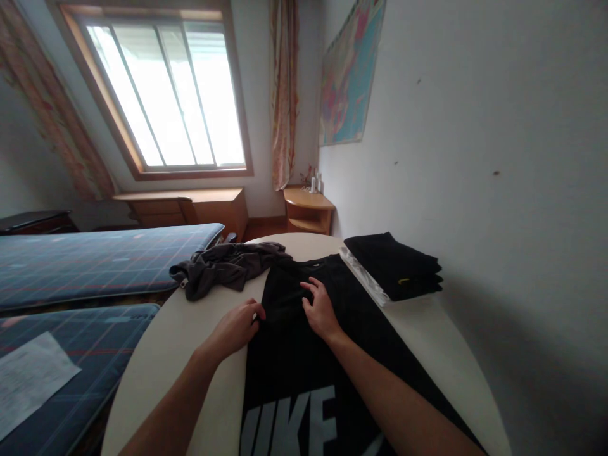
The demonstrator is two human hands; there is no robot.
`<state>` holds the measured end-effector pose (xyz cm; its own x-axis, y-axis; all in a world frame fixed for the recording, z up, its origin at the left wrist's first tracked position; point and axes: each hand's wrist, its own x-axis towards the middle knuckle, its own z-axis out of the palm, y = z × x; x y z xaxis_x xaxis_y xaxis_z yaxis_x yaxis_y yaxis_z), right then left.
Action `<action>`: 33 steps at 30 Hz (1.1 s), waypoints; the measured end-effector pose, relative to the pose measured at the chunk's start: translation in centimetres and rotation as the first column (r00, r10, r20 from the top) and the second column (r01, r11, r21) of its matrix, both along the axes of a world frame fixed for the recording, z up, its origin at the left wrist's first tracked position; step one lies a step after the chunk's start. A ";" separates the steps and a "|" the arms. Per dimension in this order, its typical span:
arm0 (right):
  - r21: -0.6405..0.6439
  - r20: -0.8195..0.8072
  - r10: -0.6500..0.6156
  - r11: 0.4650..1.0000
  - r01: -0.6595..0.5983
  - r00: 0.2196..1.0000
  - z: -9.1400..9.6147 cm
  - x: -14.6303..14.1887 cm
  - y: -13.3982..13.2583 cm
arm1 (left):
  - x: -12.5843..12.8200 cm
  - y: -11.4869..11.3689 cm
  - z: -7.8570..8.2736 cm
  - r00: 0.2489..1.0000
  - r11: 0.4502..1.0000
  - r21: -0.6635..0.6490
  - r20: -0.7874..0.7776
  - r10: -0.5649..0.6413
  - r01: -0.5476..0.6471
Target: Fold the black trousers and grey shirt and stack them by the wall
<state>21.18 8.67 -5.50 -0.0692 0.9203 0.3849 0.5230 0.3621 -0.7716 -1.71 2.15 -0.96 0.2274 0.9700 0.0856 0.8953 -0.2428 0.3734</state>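
A black T-shirt (304, 361) with large white letters lies spread on a round pale table (180, 342). My left hand (236, 329) rests at the shirt's left edge, fingers curled and pinching the cloth. My right hand (320, 308) lies flat on the shirt's upper part, fingers stretched out and pressing the fabric.
A crumpled dark grey garment (223, 266) lies at the table's far left. A stack of folded black clothes (396, 266) sits at the far right beside the wall. Two beds with blue checked covers (95, 259) stand to the left; a sheet of paper (28, 380) lies on the near one.
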 end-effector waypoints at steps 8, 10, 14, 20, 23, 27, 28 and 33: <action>-0.043 0.472 0.091 0.996 -0.080 0.877 1.1 -1.0 -2.5 | 2.1 -0.2 0.7 0.991 0.993 0.065 -0.082 0.105 -0.100; -0.104 0.506 0.141 0.989 -0.102 0.851 1.3 -1.2 -2.5 | 2.5 -0.1 0.3 0.979 0.981 0.086 -0.094 0.182 -0.174; -0.150 0.492 0.127 0.987 -0.060 0.862 2.7 -1.9 -0.2 | 2.5 0.0 -0.2 0.956 0.962 0.090 -0.126 0.267 -0.257; -0.204 0.463 0.091 0.979 0.006 0.882 5.7 -4.9 6.1 | 2.8 -0.1 -0.3 0.957 0.964 0.046 -0.115 0.265 -0.262; -0.251 0.462 0.103 0.968 0.019 0.881 5.8 -6.8 8.5 | 2.9 0.0 -0.5 0.961 0.966 0.042 -0.092 0.260 -0.257; -0.321 0.450 0.140 0.947 0.013 0.882 5.3 -8.7 10.6 | 2.7 0.1 -0.7 0.965 0.967 0.039 -0.075 0.253 -0.251; -0.328 0.438 0.156 0.945 -0.004 0.885 5.2 -9.1 10.9 | 2.7 0.1 -0.7 0.966 0.968 0.035 -0.070 0.250 -0.248; -0.261 0.385 0.226 0.957 -0.129 0.895 4.7 -10.1 11.3 | 2.8 0.1 -0.3 0.966 0.967 -0.005 -0.043 0.255 -0.255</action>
